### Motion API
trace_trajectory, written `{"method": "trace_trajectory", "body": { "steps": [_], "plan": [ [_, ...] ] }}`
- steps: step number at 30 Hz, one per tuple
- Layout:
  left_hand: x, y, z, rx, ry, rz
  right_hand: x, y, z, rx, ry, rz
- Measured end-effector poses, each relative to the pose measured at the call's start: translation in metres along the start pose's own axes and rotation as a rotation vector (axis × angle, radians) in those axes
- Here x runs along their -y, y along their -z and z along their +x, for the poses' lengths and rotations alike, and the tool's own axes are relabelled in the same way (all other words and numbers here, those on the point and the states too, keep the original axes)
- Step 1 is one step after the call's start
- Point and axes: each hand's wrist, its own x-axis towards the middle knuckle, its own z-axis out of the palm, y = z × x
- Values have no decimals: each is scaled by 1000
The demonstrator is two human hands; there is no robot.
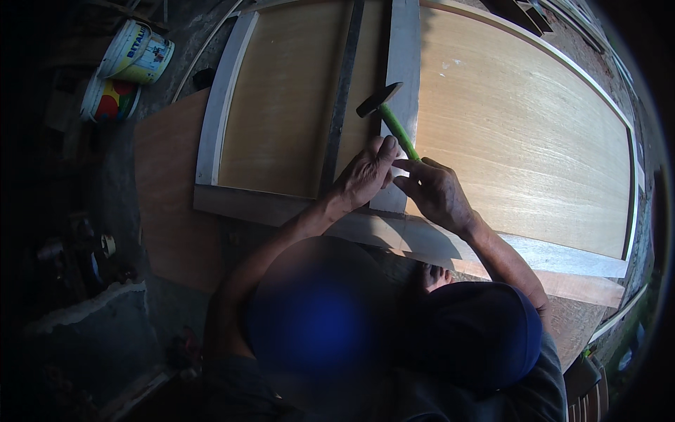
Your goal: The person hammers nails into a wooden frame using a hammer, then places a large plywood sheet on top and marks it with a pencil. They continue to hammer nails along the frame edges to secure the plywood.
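A hammer [398,130] with a green handle and a dark metal head slants up from my right hand [443,195], whose fingers close round the handle's lower end. My left hand [365,173] meets it just to the left, thumb and fingers pinched together. Whatever lies between those fingers is too small or hidden to name. Both hands are above a large wooden frame [403,67] faced with pale plywood panels [520,133]. Two upright bars cross the frame, one of them dark [342,91]. Sunlight falls on the right panel, while the left panel [285,98] lies in shade.
Two plastic buckets [144,56] lie at the upper left. A reddish plywood sheet [169,190] sticks out under the frame's left side. A bare foot [437,277] stands by the frame's near edge. Dark boards [517,14] rest at the top right. Lower left is dark and cluttered.
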Motion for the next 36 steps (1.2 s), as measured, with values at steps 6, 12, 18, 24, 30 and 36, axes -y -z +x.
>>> {"method": "trace_trajectory", "body": {
  "steps": [6,12,18,24,30,36],
  "plan": [
    [13,-2,-16,-133,-159,-38,0,-28,29,102,119,34],
    [39,30,-45,-23,133,-446,-5,-41,39,168,183,-71],
    [78,30,-57,-164,-117,-217,4,-55,51,174,292,-327],
    [86,-4,-66,-358,160,-382,1,-56,50,234,155,-117],
    [88,-17,-66,-501,398,-559,18,-32,48,447,136,-353],
    [90,-24,-57,-550,427,-461,38,-16,55,508,322,-429]
  ]
}}
